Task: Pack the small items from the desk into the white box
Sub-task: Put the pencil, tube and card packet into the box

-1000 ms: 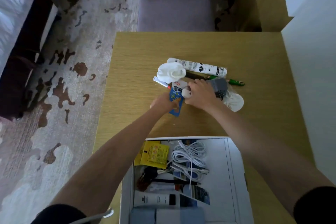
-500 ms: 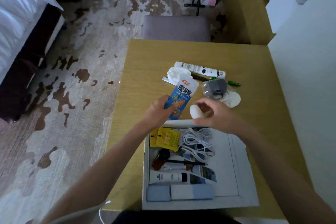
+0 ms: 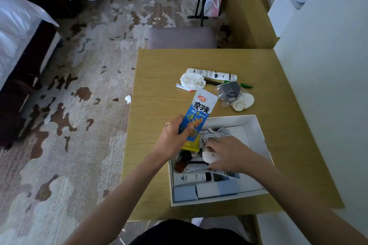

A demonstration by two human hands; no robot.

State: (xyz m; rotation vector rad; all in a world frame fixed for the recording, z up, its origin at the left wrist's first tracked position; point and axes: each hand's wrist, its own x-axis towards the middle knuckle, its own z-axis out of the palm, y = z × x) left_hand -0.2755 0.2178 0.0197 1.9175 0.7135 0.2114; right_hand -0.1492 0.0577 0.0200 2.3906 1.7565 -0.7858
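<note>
The white box (image 3: 256,131) lies open on the wooden desk (image 3: 159,69) near its front edge. My left hand (image 3: 173,139) grips a blue snack packet (image 3: 201,111) by its lower end, upright over the box's left rim. Inside the box, my right hand (image 3: 229,153) holds a small white oval object (image 3: 208,157) low above the contents. The box holds a white cable (image 3: 217,132), a yellow sachet (image 3: 192,144), a white tube (image 3: 192,178) and grey-blue cartons (image 3: 207,190). Farther back on the desk lie a white sock (image 3: 192,81), a long white tube (image 3: 211,73) and a grey bagged item (image 3: 230,90).
A green pen (image 3: 246,85) and pale round pads (image 3: 243,102) lie beside the grey bag. A padded stool (image 3: 182,38) stands beyond the desk's far edge. A white wall (image 3: 328,85) borders the desk on the right; patterned carpet and a bed lie to the left.
Both hands drew back from the desk's item pile to the box. The left lifted the blue packet over the box's rim; the right carried the white oval object down into the box.
</note>
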